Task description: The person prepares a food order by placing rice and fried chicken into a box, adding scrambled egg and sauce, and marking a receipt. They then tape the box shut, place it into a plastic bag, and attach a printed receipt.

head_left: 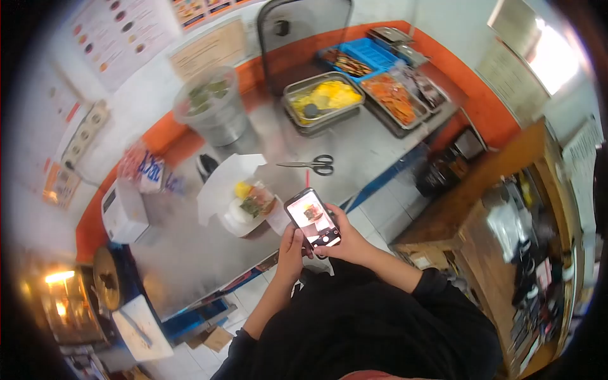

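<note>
A smartphone (312, 212) is held between my two hands in front of my body, at the edge of the metal table. My left hand (292, 250) is closed around its lower left side. Along its right side, my right hand (344, 233) grips it too. The lit screen shows a camera view of the food. Beyond the phone, a portion of food (258, 201) with green leaves and a yellow piece lies on white wrapping paper (218, 183). Dark-handled scissors (323, 165) rest on the table just past the phone.
A metal tray (297, 120) of yellow food and a tray of orange slices (391, 95) stand at the back right, near a blue basket (379, 53). A clear bucket (221, 123) and a white box (122, 212) are on the left. A wooden cabinet (487, 253) stands right.
</note>
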